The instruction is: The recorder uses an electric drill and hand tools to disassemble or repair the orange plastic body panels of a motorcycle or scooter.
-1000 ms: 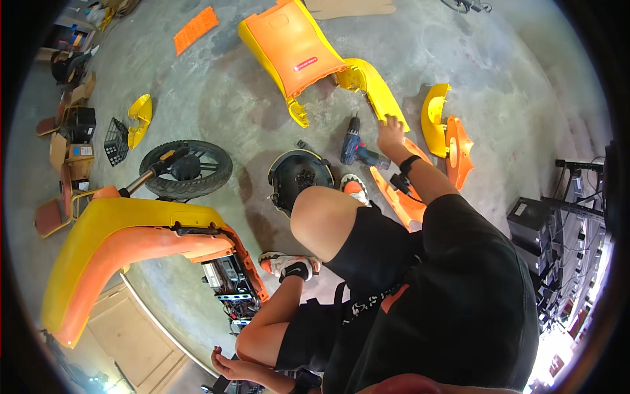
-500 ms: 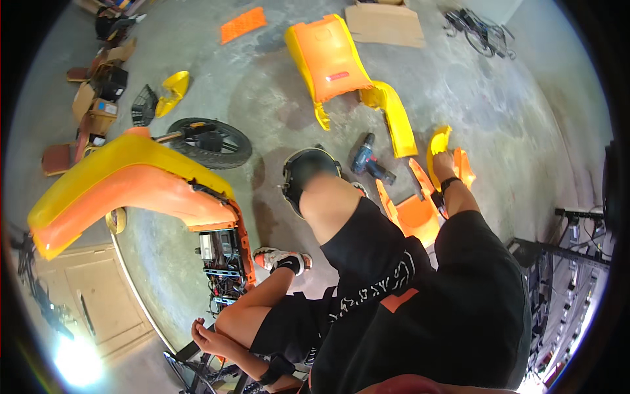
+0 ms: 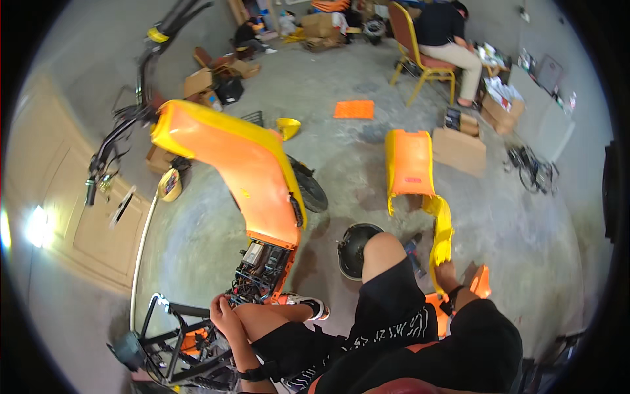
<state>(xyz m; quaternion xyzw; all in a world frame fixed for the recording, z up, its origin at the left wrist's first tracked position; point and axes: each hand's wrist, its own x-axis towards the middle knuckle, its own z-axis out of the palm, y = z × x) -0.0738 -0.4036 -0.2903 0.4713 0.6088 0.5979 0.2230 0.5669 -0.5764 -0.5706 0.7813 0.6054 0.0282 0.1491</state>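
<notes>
Fingers (image 3: 446,265) of the right hand (image 3: 449,276) are bent at the lower end of a curved yellow plastic panel (image 3: 442,238), touching or overlapping its right edge; I cannot tell whether they grip it. That panel lies by the right leg, its upper end meeting the lower right corner of an orange-and-yellow body panel (image 3: 411,165). Below the right wrist, which wears a black band (image 3: 451,299), part of an orange plastic piece (image 3: 438,311) shows, and another orange piece (image 3: 482,281) lies just right of the hand.

Across the body, the left hand (image 3: 227,319) is beside the bent left knee, its fingers loosely curled, with nothing seen in them. Near it are a black metal frame (image 3: 172,311) and the uncovered electronics (image 3: 260,261) at the rear of an orange-and-yellow vehicle body (image 3: 244,172); handlebars (image 3: 140,98) rise at its far end and a black-tyred wheel (image 3: 311,189) shows beyond its right side.

Between the vehicle and the panels, a bowl-shaped black container (image 3: 353,247) sits beside the right knee, with a cordless drill (image 3: 414,255) to the knee's right. Farther out on the concrete floor (image 3: 357,176) lies a flat orange panel (image 3: 354,109), and beyond it a person (image 3: 442,31) sits on a chair (image 3: 405,33)
</notes>
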